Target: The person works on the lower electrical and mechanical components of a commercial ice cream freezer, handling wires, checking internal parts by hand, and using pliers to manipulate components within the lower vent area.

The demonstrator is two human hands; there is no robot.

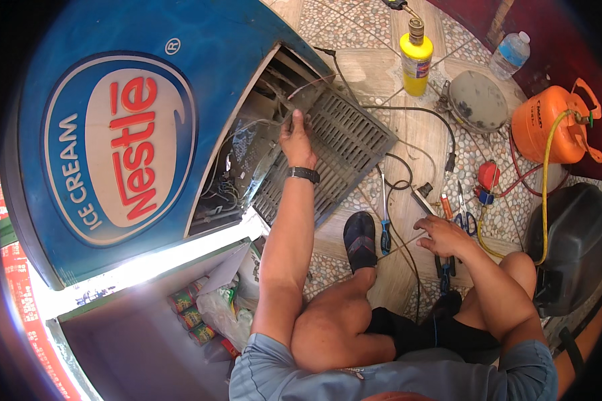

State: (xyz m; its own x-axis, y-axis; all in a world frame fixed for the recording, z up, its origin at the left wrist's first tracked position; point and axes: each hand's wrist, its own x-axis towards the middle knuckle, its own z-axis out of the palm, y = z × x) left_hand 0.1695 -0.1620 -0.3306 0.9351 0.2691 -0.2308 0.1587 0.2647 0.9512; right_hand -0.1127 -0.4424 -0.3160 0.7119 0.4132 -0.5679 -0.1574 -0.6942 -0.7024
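I sit on a tiled floor beside a blue chest freezer (80,134) lying on its side. My left hand (296,139), with a black wristband, grips the top edge of a dusty grey vent grille (344,144) that hangs tilted off the freezer's open compressor bay (237,157), where wires and dust show. My right hand (441,234) rests with fingers spread on the floor over some tools, near a blue-handled screwdriver (384,230) and scissors (466,220). It holds nothing that I can see.
A yellow bottle (416,57), a plastic water bottle (510,53), a grey round compressor (478,100), an orange gas cylinder (555,123) with a yellow hose, a black case (575,244) and black cables lie around. Cans (190,311) stand at lower left.
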